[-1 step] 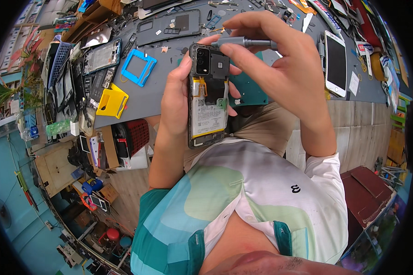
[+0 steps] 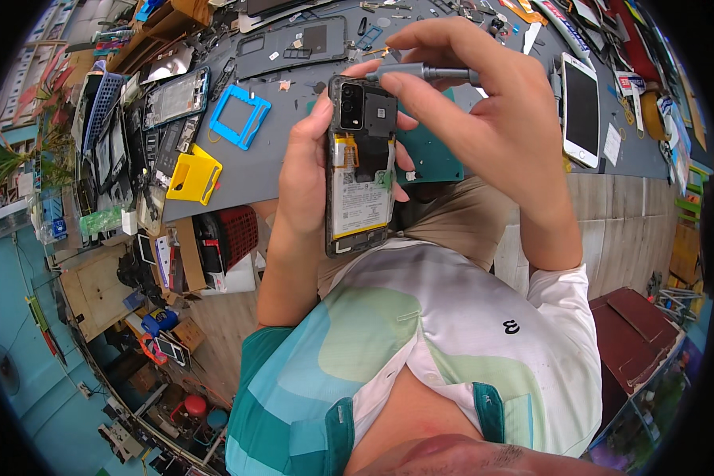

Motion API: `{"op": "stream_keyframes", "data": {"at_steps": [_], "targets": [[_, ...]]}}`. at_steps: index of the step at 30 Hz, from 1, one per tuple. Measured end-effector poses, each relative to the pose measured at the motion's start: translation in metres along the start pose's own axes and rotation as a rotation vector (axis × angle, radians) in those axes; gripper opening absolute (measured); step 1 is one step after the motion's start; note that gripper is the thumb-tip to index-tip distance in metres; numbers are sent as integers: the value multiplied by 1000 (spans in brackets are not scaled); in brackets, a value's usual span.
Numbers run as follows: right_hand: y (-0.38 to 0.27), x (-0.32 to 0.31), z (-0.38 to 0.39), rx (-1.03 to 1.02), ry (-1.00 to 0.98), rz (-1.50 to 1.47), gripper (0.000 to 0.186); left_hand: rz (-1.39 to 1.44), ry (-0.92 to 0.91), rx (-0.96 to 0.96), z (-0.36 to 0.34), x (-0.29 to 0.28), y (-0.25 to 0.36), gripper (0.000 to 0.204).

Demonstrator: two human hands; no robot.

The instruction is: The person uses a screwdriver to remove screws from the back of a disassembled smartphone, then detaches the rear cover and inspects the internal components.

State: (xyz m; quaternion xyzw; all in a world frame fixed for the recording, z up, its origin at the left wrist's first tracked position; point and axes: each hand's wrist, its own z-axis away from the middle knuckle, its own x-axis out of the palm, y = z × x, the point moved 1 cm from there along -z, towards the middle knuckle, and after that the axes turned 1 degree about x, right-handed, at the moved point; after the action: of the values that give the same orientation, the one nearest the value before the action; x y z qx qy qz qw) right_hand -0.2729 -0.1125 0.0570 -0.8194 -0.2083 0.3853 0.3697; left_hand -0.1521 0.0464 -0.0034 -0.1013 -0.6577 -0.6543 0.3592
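My left hand is wrapped round an opened smartphone. The phone is tilted nearly upright with its back cover off, showing the camera block at the top, the pale battery and an orange ribbon. Above the phone's top right corner, my right hand pinches a grey screwdriver between thumb and fingers. It lies about level, its shaft end pointing right toward the palm and its other end close to the phone's top edge. Whether it touches the phone I cannot tell. Behind the phone, a dark green mat lies on the bench.
A detached grey back cover lies at the far side of the grey bench. To the left are a blue frame, a yellow holder and stacked phone parts. A white phone lies on the right. Small parts litter the back.
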Motion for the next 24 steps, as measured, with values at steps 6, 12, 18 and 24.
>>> {"op": "stream_keyframes", "data": {"at_steps": [6, 12, 18, 24], "targets": [[-7, -4, -8, -23, -50, 192, 26, 56, 28, -55, 1, -7, -6, 68], [-1, -7, -13, -119, -67, -22, 29, 15, -6, -31, -2, -7, -4, 69], [-11, -6, -6, -93, -49, 136, 35, 4, -6, -34, -2, -6, -2, 69], [-9, -8, -4, -30, -50, 106, 37, 29, 7, -40, -1, -7, -4, 68]]}}
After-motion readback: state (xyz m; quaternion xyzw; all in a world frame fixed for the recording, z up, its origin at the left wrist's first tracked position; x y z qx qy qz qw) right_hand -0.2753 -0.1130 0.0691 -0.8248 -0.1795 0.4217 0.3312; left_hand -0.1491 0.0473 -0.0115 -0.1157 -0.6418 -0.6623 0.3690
